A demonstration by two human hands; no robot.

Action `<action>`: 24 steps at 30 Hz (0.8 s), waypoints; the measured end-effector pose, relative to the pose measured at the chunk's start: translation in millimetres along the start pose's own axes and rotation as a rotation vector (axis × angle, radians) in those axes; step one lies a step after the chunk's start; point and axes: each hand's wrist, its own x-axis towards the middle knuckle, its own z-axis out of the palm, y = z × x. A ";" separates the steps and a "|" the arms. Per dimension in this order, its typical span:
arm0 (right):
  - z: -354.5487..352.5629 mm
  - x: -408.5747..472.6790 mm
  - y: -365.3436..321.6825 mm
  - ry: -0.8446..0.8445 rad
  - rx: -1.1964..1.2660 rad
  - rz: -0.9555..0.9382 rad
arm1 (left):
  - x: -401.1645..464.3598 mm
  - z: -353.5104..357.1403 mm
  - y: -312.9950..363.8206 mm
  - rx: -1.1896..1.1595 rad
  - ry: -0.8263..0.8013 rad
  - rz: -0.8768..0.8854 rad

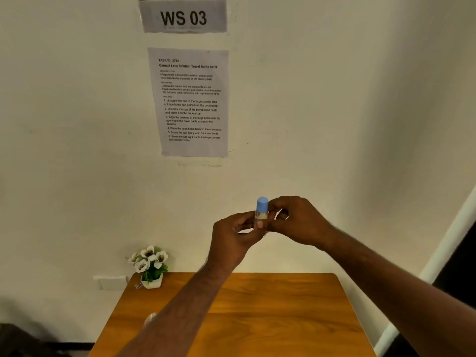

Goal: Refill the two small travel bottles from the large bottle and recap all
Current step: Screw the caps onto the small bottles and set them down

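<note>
Now held high, well above the worktop [270, 305]: 1 small travel bottle [261, 218], upright, pinched low on its clear body by the left hand [235, 234], thumb across the front. Blue cap [262, 204] seated on top, with the fingertips of the right hand [296, 220] curled beside it, touching or nearly so; from this angle, hard to tell whether actually gripping the cap or just closing in. Impossible to say if screwing on or off.

Risks from here, judged only from this pose:
- Slender bottle, narrow pinch: a twist on the cap could spin the body in the left grip instead of turning the thread.
- Cap loose at this height: a slip means a drop onto the worktop or off its edge.
- Cross-threading if pressed down at a tilt, leaving a leaky seal.
- Liquid possibly inside: squeezing the soft wall while uncapped could spill it.

Neither the large bottle nor the 2nd small one identifiable; only a pale, blurred shape [150, 318] by the left forearm. Potted flowers [150, 265] at the far left corner, well apart from the hands.
</note>
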 end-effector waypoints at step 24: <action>140.0 -29.4 284.5 0.140 0.024 0.611 | -52.8 97.8 -224.7 0.517 -0.509 -0.491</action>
